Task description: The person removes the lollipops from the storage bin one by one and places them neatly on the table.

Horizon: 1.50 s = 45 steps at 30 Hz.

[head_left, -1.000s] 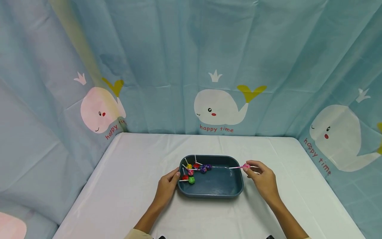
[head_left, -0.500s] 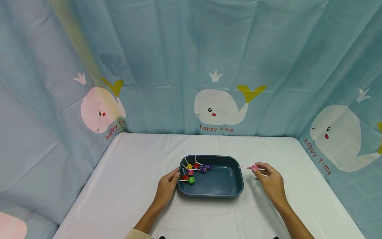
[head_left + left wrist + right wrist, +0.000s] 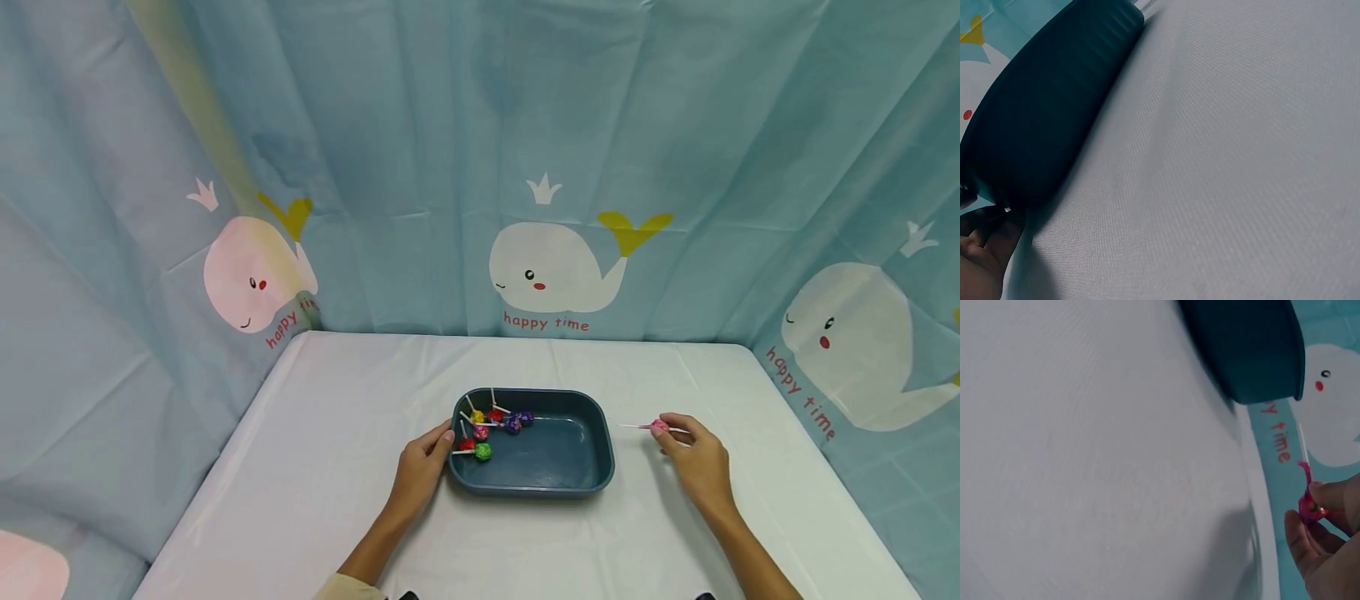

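Note:
A dark teal rectangular tray [image 3: 555, 481] sits mid-table, with several wrapped lollipops inside its left part. Among them are a green lollipop [image 3: 483, 452], a yellow lollipop [image 3: 477, 416] and purple ones. My left hand [image 3: 418, 475] grips the tray's left rim, thumb on top; in the left wrist view the fingers [image 3: 1007, 234] are at the tray's end. To the right of the tray, my right hand [image 3: 701, 467] pinches a pink lollipop [image 3: 1310, 506] by its wrapped candy. Its white stick points left toward the tray, and the lollipop is held above the tablecloth.
A white cloth [image 3: 300, 492] covers the table. Behind and at both sides hangs a blue curtain [image 3: 420, 167] printed with whales and "happy time" lettering. The table's back edge meets the curtain.
My right hand has carried the pink lollipop rightward, from over the tray's right rim to beside the tray. My left hand and the tray stay in place.

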Motion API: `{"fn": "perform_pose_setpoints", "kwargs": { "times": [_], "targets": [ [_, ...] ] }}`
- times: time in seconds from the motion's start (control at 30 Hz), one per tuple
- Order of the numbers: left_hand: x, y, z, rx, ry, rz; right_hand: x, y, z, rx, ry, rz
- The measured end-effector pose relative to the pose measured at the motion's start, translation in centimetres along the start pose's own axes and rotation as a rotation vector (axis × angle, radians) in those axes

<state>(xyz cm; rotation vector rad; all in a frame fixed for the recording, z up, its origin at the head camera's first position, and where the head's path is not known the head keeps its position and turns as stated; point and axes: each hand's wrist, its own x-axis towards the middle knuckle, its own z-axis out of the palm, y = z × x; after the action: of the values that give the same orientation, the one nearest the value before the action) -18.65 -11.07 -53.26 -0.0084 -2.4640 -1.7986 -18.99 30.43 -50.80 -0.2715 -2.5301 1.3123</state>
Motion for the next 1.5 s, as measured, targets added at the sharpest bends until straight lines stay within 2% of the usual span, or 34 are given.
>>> {"fn": "perform_pose_setpoints", "kwargs": {
  "times": [0.17,0.4,0.57,0.83,1.17,1.5],
  "targets": [
    [0.1,0.0,0.0,0.001,0.001,-0.009,0.4,0.7,0.0,-0.017,-0.015,0.01],
    [0.1,-0.1,-0.1,0.008,0.002,-0.012,0.7,1.6,-0.1,-0.129,-0.04,0.027],
    [0.1,0.0,0.0,0.0,-0.008,-0.023,0.6,2.0,-0.2,-0.159,-0.067,0.029],
    [-0.1,0.1,0.0,-0.023,-0.012,-0.024,0.7,2.5,0.0,-0.182,-0.056,0.007],
    [0.0,0.0,0.0,-0.013,-0.01,-0.024,0.6,2.3,-0.2,-0.174,-0.039,-0.015],
    [-0.1,-0.1,0.0,0.003,-0.011,-0.016,0.3,1.3,-0.5,-0.118,-0.02,0.021]
  ]
}}
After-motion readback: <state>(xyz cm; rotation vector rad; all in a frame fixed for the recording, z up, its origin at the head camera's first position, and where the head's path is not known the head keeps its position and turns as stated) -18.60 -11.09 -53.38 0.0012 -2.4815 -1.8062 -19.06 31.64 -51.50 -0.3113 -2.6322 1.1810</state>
